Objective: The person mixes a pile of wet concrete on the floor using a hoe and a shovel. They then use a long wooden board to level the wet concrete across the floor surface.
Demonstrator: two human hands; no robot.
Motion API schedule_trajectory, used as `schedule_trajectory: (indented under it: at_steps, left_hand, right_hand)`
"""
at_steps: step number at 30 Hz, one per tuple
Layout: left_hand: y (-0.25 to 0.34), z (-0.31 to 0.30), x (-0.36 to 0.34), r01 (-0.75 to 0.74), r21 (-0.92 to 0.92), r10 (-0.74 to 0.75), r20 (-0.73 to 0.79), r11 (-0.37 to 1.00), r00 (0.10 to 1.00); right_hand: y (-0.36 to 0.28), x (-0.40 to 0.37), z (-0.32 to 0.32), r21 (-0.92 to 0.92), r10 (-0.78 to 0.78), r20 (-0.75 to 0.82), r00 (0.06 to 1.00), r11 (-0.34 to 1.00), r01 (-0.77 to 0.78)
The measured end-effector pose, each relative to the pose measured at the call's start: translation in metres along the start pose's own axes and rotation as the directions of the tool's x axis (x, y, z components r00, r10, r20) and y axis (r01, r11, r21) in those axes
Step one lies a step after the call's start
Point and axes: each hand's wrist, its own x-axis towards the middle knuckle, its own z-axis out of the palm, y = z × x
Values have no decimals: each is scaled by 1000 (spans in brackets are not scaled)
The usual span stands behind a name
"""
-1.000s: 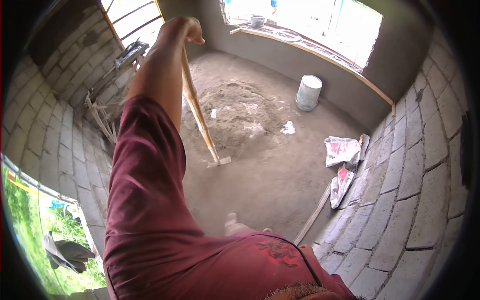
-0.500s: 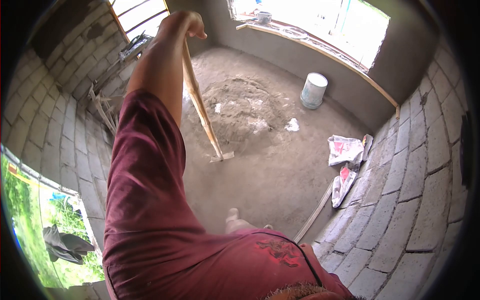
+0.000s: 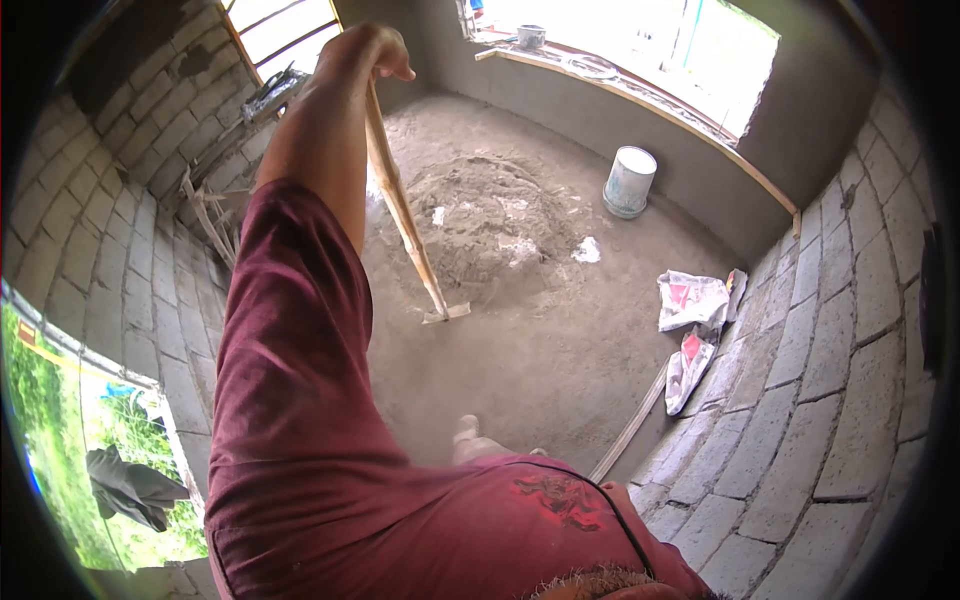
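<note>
My left arm stretches out in its maroon sleeve, and my left hand [image 3: 372, 48] is bent over the top end of a hoe's wooden handle [image 3: 400, 200]. Its fingers curl down around that end, partly hidden by the wrist. The hoe stands tilted, with its flat blade [image 3: 447, 313] on the floor. Just beyond it lies a low heap of grey sand or mortar mix [image 3: 490, 215] with white patches. My right hand is out of view.
A whitish bucket [image 3: 629, 183] stands near the far wall. Crumpled white-and-red sacks [image 3: 692, 300] and a long strip [image 3: 630, 425] lie along the right block wall [image 3: 800, 350]. A wooden board [image 3: 680, 110] edges the window sill, where a small pail [image 3: 531, 37] sits.
Hand and hoe keep their place. The whole view has shifted only very slightly.
</note>
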Motion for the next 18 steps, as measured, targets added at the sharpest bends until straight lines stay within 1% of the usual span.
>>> schedule_trajectory:
  at_steps: [4, 9, 15, 18]
  left_hand:
    - [-2, -2, -6, -40, -3, 40, 1, 999, 999]
    - [-1, -3, -12, -33, -30, 33, -14, 999, 999]
    - [-9, 2, 13, -14, -28, 14, -2, 1000, 1000]
    - [-17, 6, 24, 0, -62, 0, -4, 998, 1000]
  right_hand:
    - [3, -3, 0, -20, -24, -1, 1000, 1000, 24]
    - [20, 8, 8, -14, -37, -11, 999, 999, 37]
    - [21, 1, 11, 46, -29, -18, 999, 998, 30]
    - [25, 0, 13, 26, -34, -15, 999, 999, 34]
